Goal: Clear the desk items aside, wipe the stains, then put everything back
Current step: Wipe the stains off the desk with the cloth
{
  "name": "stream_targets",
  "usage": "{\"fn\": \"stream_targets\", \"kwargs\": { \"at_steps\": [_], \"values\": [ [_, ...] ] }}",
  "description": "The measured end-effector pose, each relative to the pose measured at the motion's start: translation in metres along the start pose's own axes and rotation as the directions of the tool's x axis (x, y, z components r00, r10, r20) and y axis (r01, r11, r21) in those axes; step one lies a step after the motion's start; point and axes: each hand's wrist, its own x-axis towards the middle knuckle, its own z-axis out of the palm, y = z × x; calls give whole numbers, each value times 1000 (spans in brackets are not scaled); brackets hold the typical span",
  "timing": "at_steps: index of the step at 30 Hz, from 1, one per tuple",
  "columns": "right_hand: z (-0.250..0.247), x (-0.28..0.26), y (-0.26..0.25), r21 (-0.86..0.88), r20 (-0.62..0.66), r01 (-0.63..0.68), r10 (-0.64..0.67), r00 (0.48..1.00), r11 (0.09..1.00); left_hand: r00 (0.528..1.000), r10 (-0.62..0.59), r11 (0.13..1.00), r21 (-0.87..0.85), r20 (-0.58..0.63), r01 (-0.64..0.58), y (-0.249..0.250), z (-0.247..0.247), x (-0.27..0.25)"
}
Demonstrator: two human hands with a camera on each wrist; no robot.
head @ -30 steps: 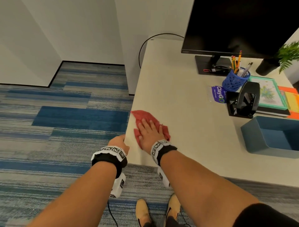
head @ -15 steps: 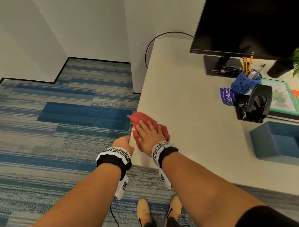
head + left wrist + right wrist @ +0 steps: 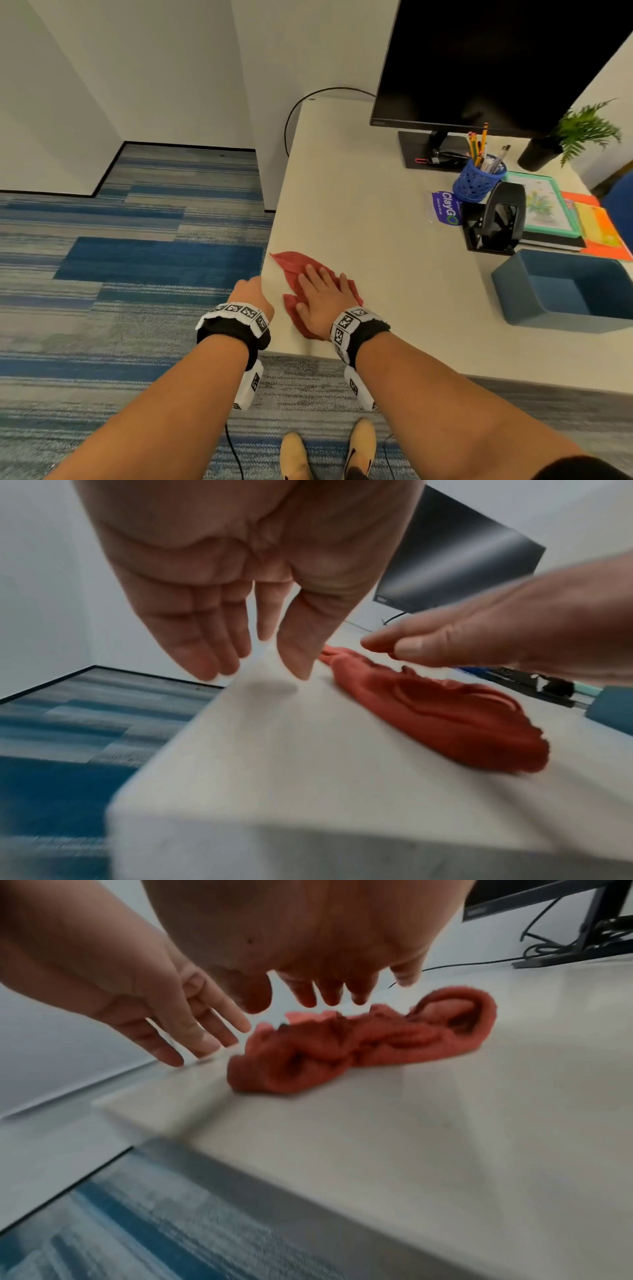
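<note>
Part of the red cloth (image 3: 301, 270) under the right hand (image 3: 322, 301), monitor (image 3: 496, 61) top cut off

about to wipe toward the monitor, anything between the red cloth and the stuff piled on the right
Nothing visible: bare desk lies between the red cloth under the right hand and the hole punch.

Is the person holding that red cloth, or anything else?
Nothing is gripped. The right hand lies flat over the red cloth with straight fingers; the left hand is open at the desk edge.
</note>
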Motion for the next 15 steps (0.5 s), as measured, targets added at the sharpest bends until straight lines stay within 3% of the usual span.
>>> {"fn": "stream_targets", "kwargs": {
  "at_steps": [5, 8, 15],
  "values": [
    [-8, -17, 9, -31, -166, -107, 100, 981, 994, 993, 116, 990, 86, -29, -113, 26, 4, -5],
    [0, -24, 18, -49, -102, -130, 125, 987, 990, 980, 200, 964, 177, 4, -198, 38, 12, -8],
    [8, -38, 43, -61, 37, -167, 169, 985, 984, 982, 179, 913, 362, 58, -188, 47, 18, -7]
  ]
}}
